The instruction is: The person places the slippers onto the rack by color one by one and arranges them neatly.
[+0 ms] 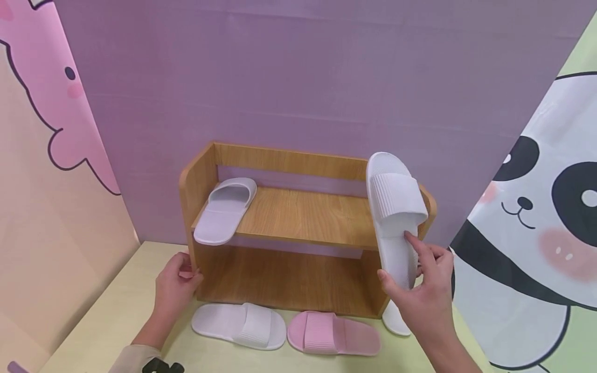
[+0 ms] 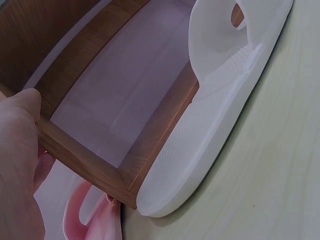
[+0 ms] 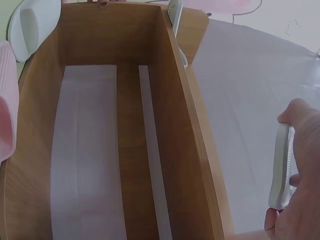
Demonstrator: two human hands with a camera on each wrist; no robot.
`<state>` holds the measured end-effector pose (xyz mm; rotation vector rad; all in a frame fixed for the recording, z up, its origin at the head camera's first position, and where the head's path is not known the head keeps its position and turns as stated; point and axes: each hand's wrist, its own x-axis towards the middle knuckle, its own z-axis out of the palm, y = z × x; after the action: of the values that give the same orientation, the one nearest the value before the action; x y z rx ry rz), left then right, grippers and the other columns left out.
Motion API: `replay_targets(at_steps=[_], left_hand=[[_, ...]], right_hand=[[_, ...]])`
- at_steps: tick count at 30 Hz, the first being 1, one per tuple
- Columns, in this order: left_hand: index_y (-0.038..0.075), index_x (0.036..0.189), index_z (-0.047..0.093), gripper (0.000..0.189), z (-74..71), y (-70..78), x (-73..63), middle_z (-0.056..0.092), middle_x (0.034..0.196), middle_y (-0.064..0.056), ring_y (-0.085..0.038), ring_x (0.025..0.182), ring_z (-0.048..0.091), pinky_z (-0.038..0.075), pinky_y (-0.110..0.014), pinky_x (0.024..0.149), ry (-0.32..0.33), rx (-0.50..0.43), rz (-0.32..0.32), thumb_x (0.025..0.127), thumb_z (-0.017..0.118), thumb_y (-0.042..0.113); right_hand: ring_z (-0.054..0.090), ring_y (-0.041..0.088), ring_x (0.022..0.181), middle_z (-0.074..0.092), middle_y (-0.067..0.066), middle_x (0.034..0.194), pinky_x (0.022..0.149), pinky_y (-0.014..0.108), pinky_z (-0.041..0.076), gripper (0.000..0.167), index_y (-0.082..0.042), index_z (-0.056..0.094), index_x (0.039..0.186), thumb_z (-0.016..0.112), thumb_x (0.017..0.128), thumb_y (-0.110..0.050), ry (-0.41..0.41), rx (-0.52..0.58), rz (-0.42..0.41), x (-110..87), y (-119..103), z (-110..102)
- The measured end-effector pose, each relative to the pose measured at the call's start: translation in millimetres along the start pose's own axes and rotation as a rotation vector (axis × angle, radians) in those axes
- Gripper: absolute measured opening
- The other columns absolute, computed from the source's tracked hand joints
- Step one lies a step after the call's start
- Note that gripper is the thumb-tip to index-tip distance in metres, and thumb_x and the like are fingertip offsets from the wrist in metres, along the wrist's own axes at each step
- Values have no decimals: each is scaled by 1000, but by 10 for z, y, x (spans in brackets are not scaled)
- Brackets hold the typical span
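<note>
White slipper [image 1: 396, 197] is up in the air in front of the rack's R end, toe up, strap facing the viewer. R hand [image 1: 426, 295] has it by the heel half, partly closed: thumb at the sole's edge, index on the footbed. Prob. light, soft foam; sole should flex a bit, strap give if squeezed; not fragile, maybe slightly slick. Best hold: both sole edges nr the heel, strap left alone.

L hand [image 1: 174, 282] pinches the front edge of the rack [image 1: 303, 212] at its L side. Another slipper [image 1: 226, 215] sits at the top board's L end, heel over the front edge. On the table [image 1: 112, 300], along the rack's front edge: a 2nd white one [image 1: 256, 325] L, pink slipper [image 1: 333, 333] R; a 3rd white one [image 1: 396, 320] by the R front corner, part hidden. R side panel could snag the sole.
</note>
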<state>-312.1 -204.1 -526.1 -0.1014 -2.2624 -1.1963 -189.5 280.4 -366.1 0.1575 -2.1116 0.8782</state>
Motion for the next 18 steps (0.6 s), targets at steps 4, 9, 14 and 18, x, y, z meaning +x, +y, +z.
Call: replay_targets(at_steps=[4, 9, 14, 18], left_hand=[[6, 116, 65, 32, -6, 14, -1, 74, 109, -13, -30, 93, 74, 58, -19, 75, 3, -2, -2, 90, 80, -4], [6, 116, 65, 32, -19, 30, -1, 74, 110, -13, -31, 94, 75, 58, -18, 75, 3, -8, -4, 90, 80, -4], [6, 115, 65, 32, 1, 8, -2, 74, 109, -12, -31, 93, 75, 58, -19, 75, 11, -11, 7, 90, 80, -5], [6, 114, 65, 31, 10, -5, -6, 74, 107, -12, -30, 91, 75, 59, -19, 75, 21, -14, 26, 89, 80, -5]], right_hand=[[38, 12, 115, 47, 18, 131, 78, 31, 41, 89, -18, 63, 156, 99, 75, -9, -50, -1, -30, 31, -48, 71], [39, 15, 119, 45, 19, 132, 84, 43, 51, 87, -17, 62, 156, 97, 77, -9, -117, 43, -52, 84, -108, 172], [40, 22, 128, 44, 18, 135, 91, 60, 55, 83, -17, 61, 156, 96, 81, -11, -182, 93, -24, 119, -153, 296], [43, 29, 131, 43, 16, 137, 94, 64, 55, 80, -18, 62, 156, 95, 83, -15, -236, 112, 14, 135, -224, 374]])
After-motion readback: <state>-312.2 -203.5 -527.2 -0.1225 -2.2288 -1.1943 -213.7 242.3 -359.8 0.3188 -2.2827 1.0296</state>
